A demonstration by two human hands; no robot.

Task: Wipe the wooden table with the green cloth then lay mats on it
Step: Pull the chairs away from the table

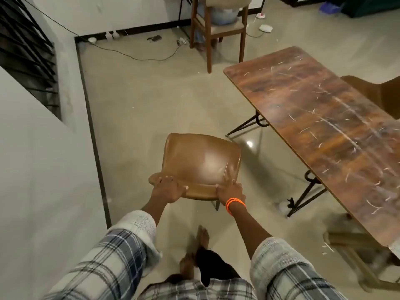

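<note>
One wooden bench [320,118] is seen. Three chairs are counted: one brown chair [199,163] left of the bench, one wooden chair [218,24] beyond it, one [376,94] to its right.

It looked like a plain room in a home; a scratched wooden table [320,118] stood on a tiled floor [151,100]. Brown chairs [201,161] stood about; cables [134,55] trailed by the wall.

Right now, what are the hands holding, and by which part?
Both hands, left and right, grip the brown chair by the top edge of its backrest.
</note>
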